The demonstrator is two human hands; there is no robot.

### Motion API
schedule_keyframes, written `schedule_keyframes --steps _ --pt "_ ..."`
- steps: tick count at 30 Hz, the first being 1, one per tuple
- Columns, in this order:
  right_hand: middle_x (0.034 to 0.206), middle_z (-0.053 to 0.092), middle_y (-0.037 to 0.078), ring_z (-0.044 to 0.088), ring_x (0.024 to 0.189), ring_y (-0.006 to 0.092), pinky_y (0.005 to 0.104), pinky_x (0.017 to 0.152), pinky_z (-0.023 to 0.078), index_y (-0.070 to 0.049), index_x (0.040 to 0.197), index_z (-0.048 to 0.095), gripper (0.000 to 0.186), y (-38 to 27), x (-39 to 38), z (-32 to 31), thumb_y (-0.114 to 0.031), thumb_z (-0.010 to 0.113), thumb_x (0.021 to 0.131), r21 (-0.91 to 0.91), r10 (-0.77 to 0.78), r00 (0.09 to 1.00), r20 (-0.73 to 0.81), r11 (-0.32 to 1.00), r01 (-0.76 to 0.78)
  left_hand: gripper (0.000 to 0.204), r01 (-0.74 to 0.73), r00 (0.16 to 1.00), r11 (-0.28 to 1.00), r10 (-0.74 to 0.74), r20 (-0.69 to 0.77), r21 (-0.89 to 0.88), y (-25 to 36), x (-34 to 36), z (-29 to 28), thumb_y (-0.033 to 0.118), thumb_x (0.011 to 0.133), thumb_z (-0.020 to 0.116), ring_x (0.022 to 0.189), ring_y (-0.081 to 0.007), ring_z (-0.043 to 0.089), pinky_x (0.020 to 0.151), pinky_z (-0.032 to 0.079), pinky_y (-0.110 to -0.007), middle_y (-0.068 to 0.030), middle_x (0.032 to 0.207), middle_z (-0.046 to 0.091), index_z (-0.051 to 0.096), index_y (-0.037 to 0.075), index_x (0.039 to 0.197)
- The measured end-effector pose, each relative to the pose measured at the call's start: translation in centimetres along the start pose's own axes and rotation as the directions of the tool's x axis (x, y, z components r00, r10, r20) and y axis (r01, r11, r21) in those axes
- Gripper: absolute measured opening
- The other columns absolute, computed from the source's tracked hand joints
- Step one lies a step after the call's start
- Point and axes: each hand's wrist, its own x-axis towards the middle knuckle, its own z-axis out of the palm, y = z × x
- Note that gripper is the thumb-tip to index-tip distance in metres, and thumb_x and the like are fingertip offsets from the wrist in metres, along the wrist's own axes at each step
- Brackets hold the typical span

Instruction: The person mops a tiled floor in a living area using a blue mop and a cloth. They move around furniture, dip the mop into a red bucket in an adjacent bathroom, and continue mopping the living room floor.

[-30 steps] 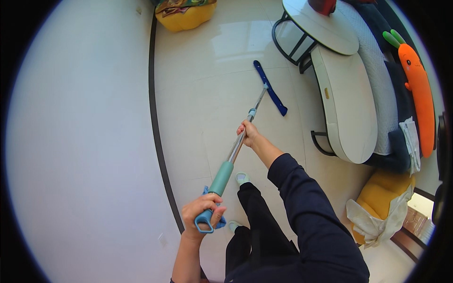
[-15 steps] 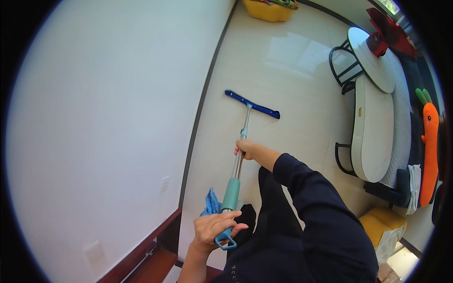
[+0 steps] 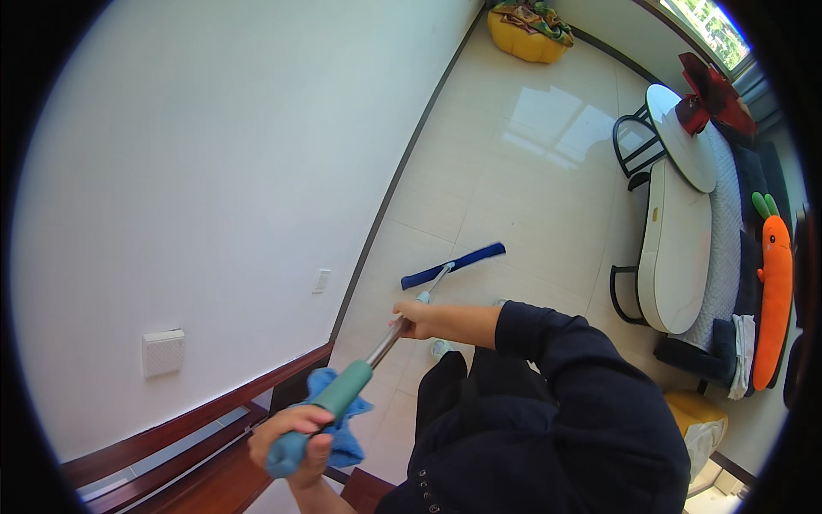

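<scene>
A flat mop with a steel pole and green grip slants across the floor in front of me. My left hand is wrapped round the blue-green top end of the handle, close to the wooden furniture at lower left. Farther down the pole, just below the pale green collar, my right hand is closed round the steel tube. The narrow blue mop head lies on the tiles, its right end pointing away from me. A blue cloth shows behind the grip, partly hidden by it.
A white wall with dark skirting runs along the left. Brown wooden furniture stands at lower left. To the right are a white table, a round table and a sofa with a carrot plush. A yellow basket sits at the far end.
The mop head has come nearer to me and swung round, its right end now farther away. My left hand has moved left with the handle end; my right hand has shifted left and nearer.
</scene>
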Motion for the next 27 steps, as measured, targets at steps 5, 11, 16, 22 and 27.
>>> schedule_keyframes --steps 5,11,16,22,27 --pt "0.075 0.057 0.01 0.064 0.065 0.0231 0.0372 0.062 0.057 -0.001 0.085 0.047 0.012 -1.4 -1.1 0.1 -0.008 0.05 0.077 -0.141 -0.152 0.988 0.017 0.978 0.153 0.039 0.011 1.0 0.989 -0.012 0.005 0.151 0.7 -1.0 0.8 0.034 0.075 0.072 0.061 -0.0221 0.063 0.06 0.052 -0.029 -0.0142 0.067 0.063 0.051 0.002 0.074" --pt "0.07 0.055 0.009 0.062 0.06 0.0221 0.0378 0.054 0.055 0.0 0.081 0.047 0.01 -7.8 2.6 -1.0 -0.006 0.053 0.076 -0.053 -0.282 0.958 0.058 0.957 0.285 0.03 -0.049 0.999 0.954 0.039 0.037 0.296 -0.7 0.5 7.9 0.025 0.076 0.07 0.065 -0.0234 0.065 0.063 0.052 -0.03 -0.016 0.072 0.065 0.051 0.002 0.075" --pt "0.068 0.052 0.01 0.06 0.059 0.0219 0.0383 0.05 0.054 0.001 0.085 0.045 0.012 -13.1 4.6 0.1 -0.001 0.051 0.076 0.074 -0.269 0.958 0.1 0.962 0.263 0.024 -0.017 0.999 0.931 0.027 -0.021 0.363 -3.8 1.9 12.8 0.019 0.078 0.067 0.07 -0.0231 0.066 0.067 0.052 -0.029 -0.0192 0.08 0.066 0.05 0.003 0.077" --pt "0.072 0.052 0.012 0.057 0.058 0.0219 0.0361 0.05 0.053 0.002 0.091 0.041 0.013 -14.3 10.3 -1.1 -0.002 0.048 0.08 0.271 -0.238 0.953 0.188 0.945 0.183 0.018 -0.055 0.996 0.916 0.078 -0.041 0.399 -8.3 0.8 17.3 0.001 0.074 0.068 0.066 -0.0211 0.066 0.064 0.052 -0.027 -0.0156 0.077 0.067 0.051 0.002 0.078" --pt "0.064 0.048 0.008 0.053 0.053 0.0176 0.0336 0.047 0.051 -0.004 0.095 0.036 0.018 -10.8 9.2 -3.0 -0.001 0.046 0.081 0.176 -0.288 0.946 0.148 0.949 0.262 0.013 -0.065 0.998 0.92 0.057 0.033 0.386 -6.6 -0.1 15.8 -0.003 0.074 0.064 0.062 -0.0195 0.065 0.06 0.051 -0.026 -0.0139 0.072 0.066 0.052 0.001 0.072"
